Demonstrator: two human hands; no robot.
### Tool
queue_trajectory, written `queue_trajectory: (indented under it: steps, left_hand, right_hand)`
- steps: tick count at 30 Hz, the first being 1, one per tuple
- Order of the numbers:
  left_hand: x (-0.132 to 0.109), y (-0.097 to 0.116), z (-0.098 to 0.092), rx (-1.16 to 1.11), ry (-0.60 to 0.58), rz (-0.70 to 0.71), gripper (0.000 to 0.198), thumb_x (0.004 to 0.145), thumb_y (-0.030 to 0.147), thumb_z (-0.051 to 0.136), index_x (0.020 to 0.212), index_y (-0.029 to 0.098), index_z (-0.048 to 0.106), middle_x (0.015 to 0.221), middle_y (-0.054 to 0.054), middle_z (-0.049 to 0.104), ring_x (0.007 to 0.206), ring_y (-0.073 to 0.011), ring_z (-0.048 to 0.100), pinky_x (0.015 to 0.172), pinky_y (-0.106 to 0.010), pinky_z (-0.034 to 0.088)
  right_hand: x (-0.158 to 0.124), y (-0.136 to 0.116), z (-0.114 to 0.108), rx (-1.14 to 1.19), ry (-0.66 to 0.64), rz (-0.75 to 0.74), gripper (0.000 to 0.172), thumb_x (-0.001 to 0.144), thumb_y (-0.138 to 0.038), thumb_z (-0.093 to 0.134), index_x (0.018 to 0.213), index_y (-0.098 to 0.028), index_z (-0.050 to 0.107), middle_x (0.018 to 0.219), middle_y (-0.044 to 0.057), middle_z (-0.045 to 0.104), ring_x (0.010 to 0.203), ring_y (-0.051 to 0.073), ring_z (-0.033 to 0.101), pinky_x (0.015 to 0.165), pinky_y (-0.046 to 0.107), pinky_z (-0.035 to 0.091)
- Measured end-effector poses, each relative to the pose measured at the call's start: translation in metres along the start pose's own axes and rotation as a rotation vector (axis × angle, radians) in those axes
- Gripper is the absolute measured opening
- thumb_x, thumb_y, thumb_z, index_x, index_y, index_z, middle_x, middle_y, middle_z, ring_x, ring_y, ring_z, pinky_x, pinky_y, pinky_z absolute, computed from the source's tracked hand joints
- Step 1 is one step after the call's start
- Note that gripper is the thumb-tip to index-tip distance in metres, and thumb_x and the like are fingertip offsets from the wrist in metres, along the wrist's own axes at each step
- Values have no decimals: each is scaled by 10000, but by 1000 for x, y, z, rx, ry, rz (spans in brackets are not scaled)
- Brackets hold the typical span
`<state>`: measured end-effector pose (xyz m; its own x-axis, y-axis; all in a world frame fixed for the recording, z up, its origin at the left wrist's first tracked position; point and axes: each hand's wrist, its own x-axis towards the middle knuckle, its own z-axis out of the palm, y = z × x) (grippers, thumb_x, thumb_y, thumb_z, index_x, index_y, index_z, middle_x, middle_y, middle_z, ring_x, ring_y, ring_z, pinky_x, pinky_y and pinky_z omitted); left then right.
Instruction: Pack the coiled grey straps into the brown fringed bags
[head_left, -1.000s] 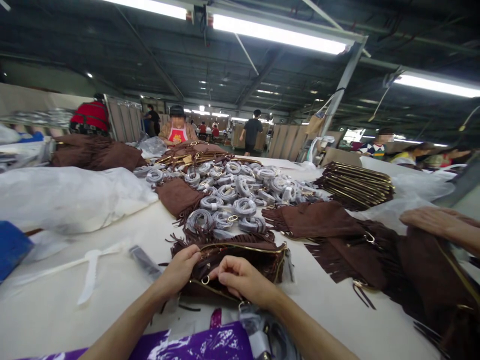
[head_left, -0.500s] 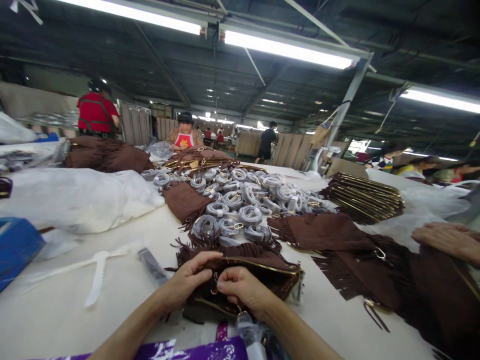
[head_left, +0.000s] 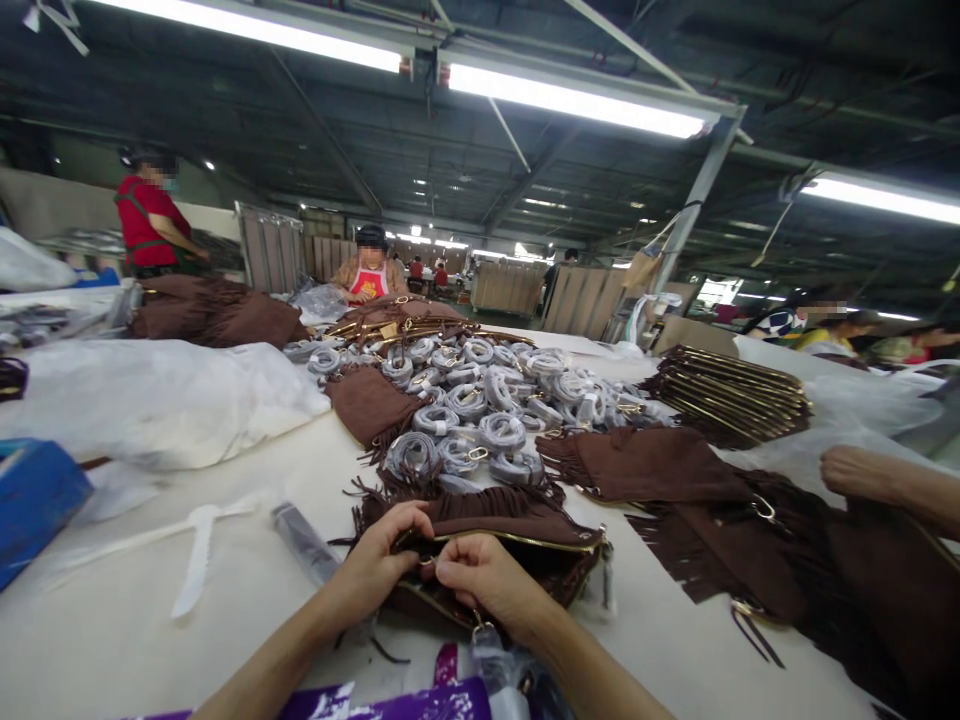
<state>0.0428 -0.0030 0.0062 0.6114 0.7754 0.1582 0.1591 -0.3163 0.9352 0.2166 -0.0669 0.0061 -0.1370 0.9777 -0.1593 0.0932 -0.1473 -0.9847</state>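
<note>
A brown fringed bag [head_left: 499, 508] lies in front of me with its gold-zippered mouth open. My left hand [head_left: 381, 560] is closed on the bag's left edge, thumb inside the opening and fingers over the rim. Over the opening, my right hand [head_left: 484, 575] pinches a small metal clasp [head_left: 427, 563] between thumb and forefinger. Its exact shape is partly hidden by the fingertips. Below the right wrist, a plastic-wrapped strap [head_left: 495, 650] with a gold fitting hangs at the bag's near side.
Many wrapped coiled straps [head_left: 501, 432] are heaped beyond the bag. More brown fringed bags [head_left: 660, 465] lie to the right, near a co-worker's hand [head_left: 862, 475]. A stack of gold-edged bags [head_left: 727, 395] sits behind them. A blue bin [head_left: 41, 505] and white plastic sheeting [head_left: 165, 400] are left.
My left fingers have shifted slightly on the bag's edge, and the clasp has turned in my right fingers. The co-worker's hand at right has closed and shifted.
</note>
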Motion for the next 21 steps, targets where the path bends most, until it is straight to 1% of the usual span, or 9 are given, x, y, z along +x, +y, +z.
queue_trajectory:
  steps: [3, 5, 8, 10, 13, 15, 17, 19, 21]
  left_hand:
    - [3, -2, 0, -118, 30, -82, 301, 573, 84, 503, 843, 206, 556, 1103, -33, 638, 1145, -255, 522, 1023, -379, 344]
    - [4, -2, 0, -172, 19, -104, 317, 569, 84, 502, 857, 210, 547, 999, -7, 654, 1093, -243, 547, 968, -353, 385]
    - [4, 0, 0, -164, 14, -110, 310, 580, 96, 506, 863, 216, 549, 998, -5, 659, 1136, -250, 522, 973, -359, 383]
    - [3, 2, 0, -120, 28, -97, 300, 584, 103, 514, 858, 214, 564, 1091, -31, 647, 1213, -267, 473, 1035, -394, 333]
    - [2, 2, 1, -31, 53, -39, 311, 577, 87, 522, 849, 207, 615, 1325, -73, 533, 1327, -286, 366, 1122, -430, 217]
    - [1, 0, 2, 30, 81, 23, 340, 590, 64, 506, 865, 209, 645, 1412, -77, 440, 1355, -282, 328, 1141, -435, 188]
    - [0, -3, 4, 99, 123, 100, 376, 604, 34, 478, 884, 215, 652, 1360, -83, 448, 1321, -263, 367, 1128, -425, 227]
    - [-1, -4, 5, 177, 157, 180, 409, 604, 2, 453, 895, 222, 639, 1219, -77, 494, 1229, -234, 443, 1085, -392, 306]
    - [-3, -4, 6, 249, 179, 239, 422, 599, -21, 444, 897, 225, 611, 1109, -60, 502, 1136, -209, 493, 1024, -352, 374]
  right_hand:
    - [-1, -1, 1, -219, 116, -72, 83, 651, -220, 591, 594, -182, 545, 491, -62, 465, 468, 89, 368, 467, 226, 223]
    - [0, -1, 2, -265, 179, -108, 74, 628, -156, 591, 564, -175, 560, 533, -46, 500, 527, 101, 404, 513, 232, 261]
    - [4, 1, 7, -307, 256, -152, 93, 636, -129, 591, 554, -172, 577, 565, -32, 529, 586, 120, 444, 567, 239, 303]
    - [8, 3, 11, -303, 287, -163, 99, 656, -140, 583, 564, -174, 578, 573, -28, 534, 590, 123, 459, 574, 238, 326]
    - [15, 8, 15, -276, 321, -153, 92, 678, -163, 562, 588, -174, 578, 549, -33, 519, 527, 116, 458, 527, 232, 340]
    - [17, 10, 17, -256, 332, -143, 85, 681, -180, 560, 600, -170, 582, 520, -37, 516, 478, 112, 461, 496, 232, 345]
    - [18, 11, 19, -237, 338, -138, 62, 671, -190, 571, 613, -168, 582, 498, -41, 520, 449, 113, 475, 480, 232, 354]
    - [19, 12, 21, -215, 343, -137, 35, 656, -197, 582, 635, -175, 564, 492, -50, 521, 435, 113, 487, 469, 228, 364]
    - [20, 12, 22, -153, 335, -145, 73, 642, -210, 597, 683, -186, 541, 492, -67, 519, 422, 111, 490, 455, 221, 370]
